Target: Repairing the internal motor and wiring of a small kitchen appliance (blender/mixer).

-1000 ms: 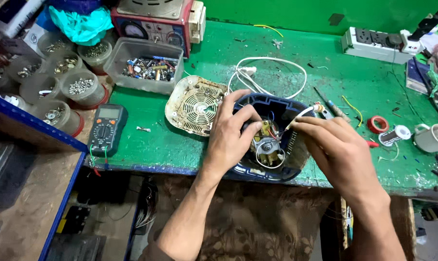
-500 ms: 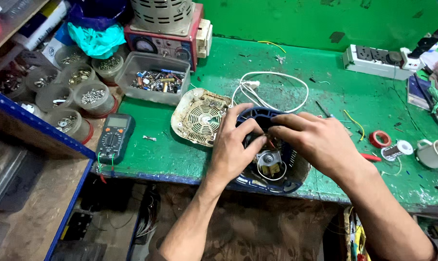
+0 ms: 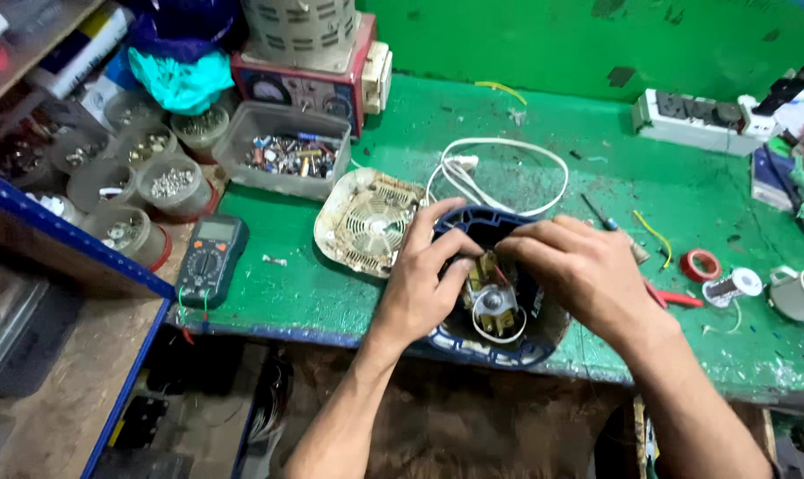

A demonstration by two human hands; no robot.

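An opened dark blue appliance housing [image 3: 528, 349] lies at the front edge of the green workbench [image 3: 597, 177]. Inside it sits a small motor with a white ring [image 3: 493, 306]. My left hand [image 3: 424, 275] rests on the housing's left rim with fingers curled over the inner parts. My right hand [image 3: 584, 270] reaches in from the right, its fingertips pinching something at the top of the motor; what it pinches is hidden. A cream vented cover [image 3: 366, 220] lies just left of the housing. A white power cord [image 3: 499, 168] loops behind it.
A multimeter [image 3: 210, 259] lies at the left front. Behind it stand a clear tray of small parts [image 3: 285, 155], several round tubs of screws [image 3: 169, 184], and a red-cased meter box [image 3: 309, 80]. At right are a power strip [image 3: 694, 113], red tape roll [image 3: 701, 264], solder spool [image 3: 732, 286], red-handled tool [image 3: 672, 297].
My right hand has moved left into the housing, fingertips now over the motor close to my left hand. The view has shifted slightly down.
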